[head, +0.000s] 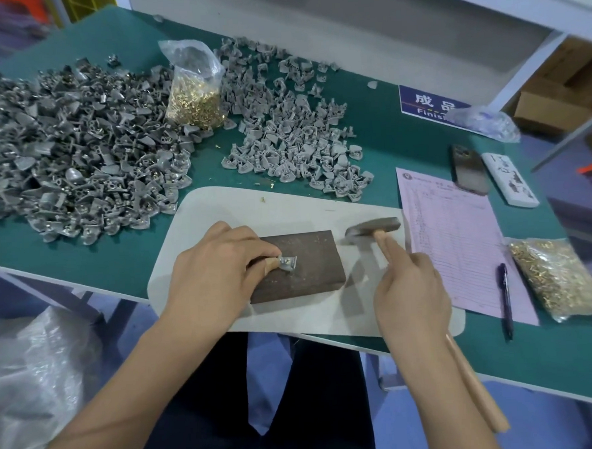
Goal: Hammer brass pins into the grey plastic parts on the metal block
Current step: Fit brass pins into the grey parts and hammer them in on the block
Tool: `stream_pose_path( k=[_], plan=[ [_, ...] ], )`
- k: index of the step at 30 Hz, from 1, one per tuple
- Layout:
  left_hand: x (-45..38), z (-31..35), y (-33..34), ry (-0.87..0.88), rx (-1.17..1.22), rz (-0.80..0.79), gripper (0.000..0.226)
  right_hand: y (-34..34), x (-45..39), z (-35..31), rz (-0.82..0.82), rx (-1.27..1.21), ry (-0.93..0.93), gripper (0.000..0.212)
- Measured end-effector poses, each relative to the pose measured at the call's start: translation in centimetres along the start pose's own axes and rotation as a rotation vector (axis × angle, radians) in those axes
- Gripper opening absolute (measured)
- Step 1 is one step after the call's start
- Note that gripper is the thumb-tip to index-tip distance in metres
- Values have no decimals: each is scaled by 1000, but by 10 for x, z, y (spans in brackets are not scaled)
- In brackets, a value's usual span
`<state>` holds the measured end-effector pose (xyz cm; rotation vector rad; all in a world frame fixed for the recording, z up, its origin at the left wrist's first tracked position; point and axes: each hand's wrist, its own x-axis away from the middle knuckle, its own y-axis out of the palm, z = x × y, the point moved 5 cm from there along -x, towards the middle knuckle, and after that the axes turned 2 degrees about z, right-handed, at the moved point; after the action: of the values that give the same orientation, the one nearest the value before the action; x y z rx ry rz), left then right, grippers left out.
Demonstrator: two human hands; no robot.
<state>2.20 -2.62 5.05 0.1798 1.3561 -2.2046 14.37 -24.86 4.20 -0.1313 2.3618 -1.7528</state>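
A dark metal block [307,268] lies on a pale mat [286,204] at the table's front. My left hand [217,262] pinches a small grey plastic part [287,262] and holds it on the block's left side. My right hand [411,287] grips the wooden handle of a hammer [373,228]; its head hangs just right of the block, above the mat. A large heap of grey parts with pins [68,150] lies at the left, a lighter heap of grey parts [293,125] behind the mat. An open bag of brass pins [195,95] stands between them.
A pink form [460,236] with a pen [505,299] lies right of the mat. A second bag of pins [558,275] sits at the far right. A phone [468,174] and a white remote-like item [510,178] lie behind. A blue sign [429,102] is on the table.
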Motion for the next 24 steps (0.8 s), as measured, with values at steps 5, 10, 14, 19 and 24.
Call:
stream_pose_path(
  k=[5, 10, 14, 19, 24],
  plan=[
    [0, -6, 5, -23, 48, -26, 6, -6, 1, -23, 173, -164, -196, 30],
    [8, -12, 6, -84, 114, 22, 4, 0, 19, -89, 50, -377, -582, 15],
    [20, -30, -8, -165, 125, 74, 5, 10, 22, -115, -37, -412, -629, 13],
    [37, -64, -32, -219, 100, 136, 8, 31, 33, -164, -144, -448, -727, 7],
    [56, -105, -52, -323, 36, 178, 15, 56, 46, -219, -215, -313, -790, 3]
  ],
)
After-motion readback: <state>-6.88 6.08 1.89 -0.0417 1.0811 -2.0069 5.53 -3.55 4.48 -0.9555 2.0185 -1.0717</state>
